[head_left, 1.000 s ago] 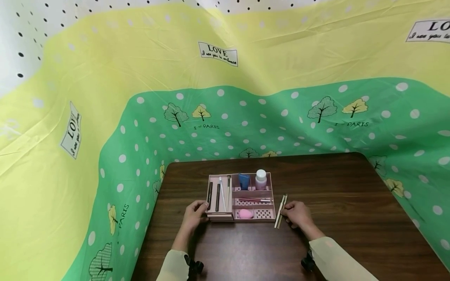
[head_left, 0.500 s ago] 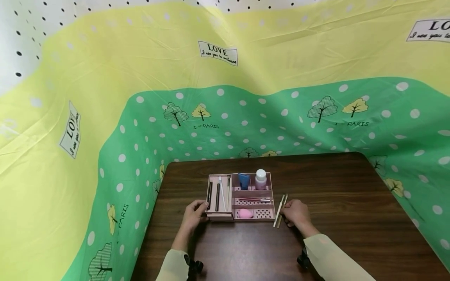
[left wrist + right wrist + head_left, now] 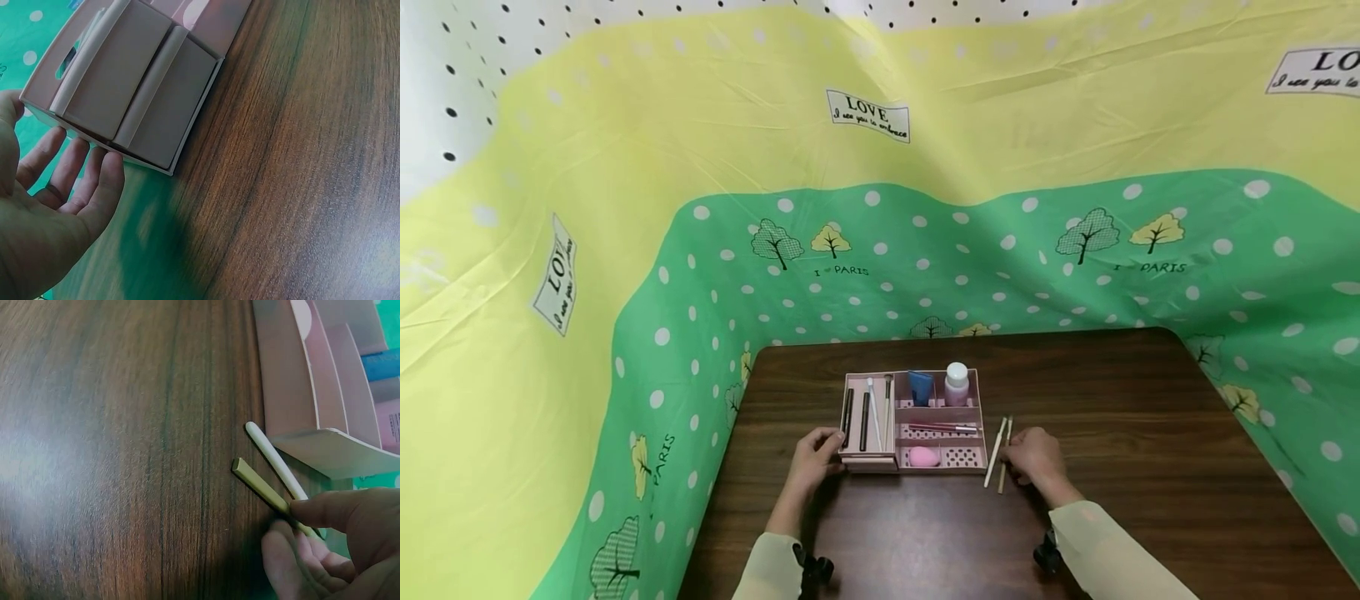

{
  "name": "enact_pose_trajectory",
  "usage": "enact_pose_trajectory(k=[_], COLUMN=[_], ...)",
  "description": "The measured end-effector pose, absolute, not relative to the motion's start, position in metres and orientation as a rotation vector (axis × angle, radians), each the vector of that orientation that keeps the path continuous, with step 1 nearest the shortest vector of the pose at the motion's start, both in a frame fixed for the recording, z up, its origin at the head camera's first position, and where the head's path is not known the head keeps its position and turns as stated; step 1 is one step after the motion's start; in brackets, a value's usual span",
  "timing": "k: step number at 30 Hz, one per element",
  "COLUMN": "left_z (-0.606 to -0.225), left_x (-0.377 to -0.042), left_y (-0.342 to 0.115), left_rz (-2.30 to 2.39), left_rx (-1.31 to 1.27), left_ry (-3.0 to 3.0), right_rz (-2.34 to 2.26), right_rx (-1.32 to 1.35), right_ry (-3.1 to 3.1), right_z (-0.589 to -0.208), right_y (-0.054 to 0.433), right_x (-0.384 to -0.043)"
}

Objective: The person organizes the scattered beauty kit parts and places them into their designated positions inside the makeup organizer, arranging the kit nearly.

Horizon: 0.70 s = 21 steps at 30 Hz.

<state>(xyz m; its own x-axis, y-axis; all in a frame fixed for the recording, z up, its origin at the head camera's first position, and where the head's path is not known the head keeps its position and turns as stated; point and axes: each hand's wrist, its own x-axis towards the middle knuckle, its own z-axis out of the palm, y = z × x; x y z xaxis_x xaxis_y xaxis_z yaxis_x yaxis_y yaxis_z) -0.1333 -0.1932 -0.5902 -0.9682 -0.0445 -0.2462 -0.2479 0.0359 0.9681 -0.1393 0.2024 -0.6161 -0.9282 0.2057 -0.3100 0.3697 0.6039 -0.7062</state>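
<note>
A pink organizer box (image 3: 942, 469) stands on the table, with two drawers (image 3: 125, 69) at its front left. My left hand (image 3: 814, 458) holds its front left corner, thumb at the upper edge and fingers (image 3: 70, 165) curled against the side. Right of the box, my right hand (image 3: 1036, 456) pinches a slim gold-coloured stick (image 3: 262, 490) between thumb and fingers. Beside it a white stick (image 3: 275, 459) lies at a slant, close to the box's right side. In the right wrist view the fingers hide the gold stick's far end.
The box's left top tray holds two dark pencils (image 3: 864, 421), a white stick (image 3: 874, 412) and a brush (image 3: 887, 408). Its right compartments hold a blue tube (image 3: 921, 387), a white-capped bottle (image 3: 957, 385), red-handled sticks (image 3: 936, 427) and a pink sponge (image 3: 923, 456). A printed curtain (image 3: 925, 250) surrounds the table.
The gold stick has turned slightly in my right hand: its near end has swung right, away from the white stick. My left hand stays at the box corner.
</note>
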Motion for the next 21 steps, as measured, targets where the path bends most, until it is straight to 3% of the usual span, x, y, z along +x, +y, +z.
enact_pose_trajectory(k=[21], left_z=[-0.584], left_x=[-0.130], left_y=[-0.192], left_rz=[2.058], left_rx=[-0.310], left_ry=[2.157], right_rz=[-1.093], right_rx=[0.449], right_ry=[2.725], right_z=[-0.616], right_y=[0.204], right_x=[-0.141])
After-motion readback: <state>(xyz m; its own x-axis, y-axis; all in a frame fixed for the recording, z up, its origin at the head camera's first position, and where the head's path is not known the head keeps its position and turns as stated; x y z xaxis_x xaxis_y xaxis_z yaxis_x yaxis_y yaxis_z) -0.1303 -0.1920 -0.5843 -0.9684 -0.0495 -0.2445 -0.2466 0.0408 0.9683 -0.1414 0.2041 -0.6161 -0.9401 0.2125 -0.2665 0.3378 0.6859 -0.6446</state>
